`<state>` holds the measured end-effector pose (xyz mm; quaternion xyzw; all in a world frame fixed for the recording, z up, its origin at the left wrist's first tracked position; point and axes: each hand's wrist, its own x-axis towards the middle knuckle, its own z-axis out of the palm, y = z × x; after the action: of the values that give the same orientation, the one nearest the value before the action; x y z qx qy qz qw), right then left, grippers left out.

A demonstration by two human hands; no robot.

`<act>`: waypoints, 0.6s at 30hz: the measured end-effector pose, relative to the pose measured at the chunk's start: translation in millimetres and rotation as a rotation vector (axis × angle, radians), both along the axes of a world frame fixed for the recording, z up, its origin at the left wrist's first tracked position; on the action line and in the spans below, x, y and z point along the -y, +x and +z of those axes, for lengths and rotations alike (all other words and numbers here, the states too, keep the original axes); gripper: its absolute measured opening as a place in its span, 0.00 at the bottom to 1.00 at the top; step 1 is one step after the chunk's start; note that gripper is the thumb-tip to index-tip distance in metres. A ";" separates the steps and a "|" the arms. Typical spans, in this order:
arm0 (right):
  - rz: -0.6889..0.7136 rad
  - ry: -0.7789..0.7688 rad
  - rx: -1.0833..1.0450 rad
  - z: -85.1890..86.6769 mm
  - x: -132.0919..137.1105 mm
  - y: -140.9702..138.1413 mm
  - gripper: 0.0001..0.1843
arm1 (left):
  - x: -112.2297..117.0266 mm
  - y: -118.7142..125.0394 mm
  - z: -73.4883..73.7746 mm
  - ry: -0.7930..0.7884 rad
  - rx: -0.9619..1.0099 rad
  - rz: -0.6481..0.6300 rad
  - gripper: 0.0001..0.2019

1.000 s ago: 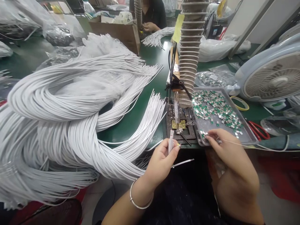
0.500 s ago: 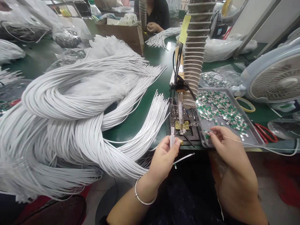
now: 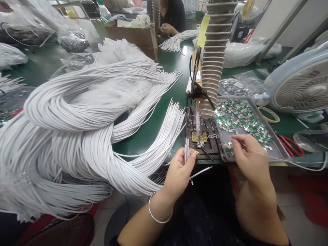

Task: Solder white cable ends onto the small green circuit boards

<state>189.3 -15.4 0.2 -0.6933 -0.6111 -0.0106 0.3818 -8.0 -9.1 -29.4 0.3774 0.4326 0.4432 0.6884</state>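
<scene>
A wiring workshop: green workbench (image 3: 169, 61) heaped with white cables (image 3: 77, 109).

Main thing that's different: the right hand (image 3: 249, 159) has lifted off the lower left corner of the metal tray (image 3: 275, 140) and drifted up and inward, with its fingertips (image 3: 234, 137) now hovering over the tray instead of down among the green-and-silver metal clips (image 3: 229, 148), so the clips in that corner are showing again. Over by the tray's left side, the white wire ends (image 3: 186, 150) in the left hand (image 3: 178, 177) poke up taller than they did a moment ago
</scene>
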 end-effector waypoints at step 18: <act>-0.115 -0.370 0.254 -7.4 -6.5 13.8 0.13 | -0.3 -1.4 -0.5 -0.047 0.051 -0.029 0.12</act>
<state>203.1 -9.0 -7.3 -0.7783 -0.6052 -0.0073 0.1671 -9.4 -8.8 -29.9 0.3558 0.4196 0.4324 0.7144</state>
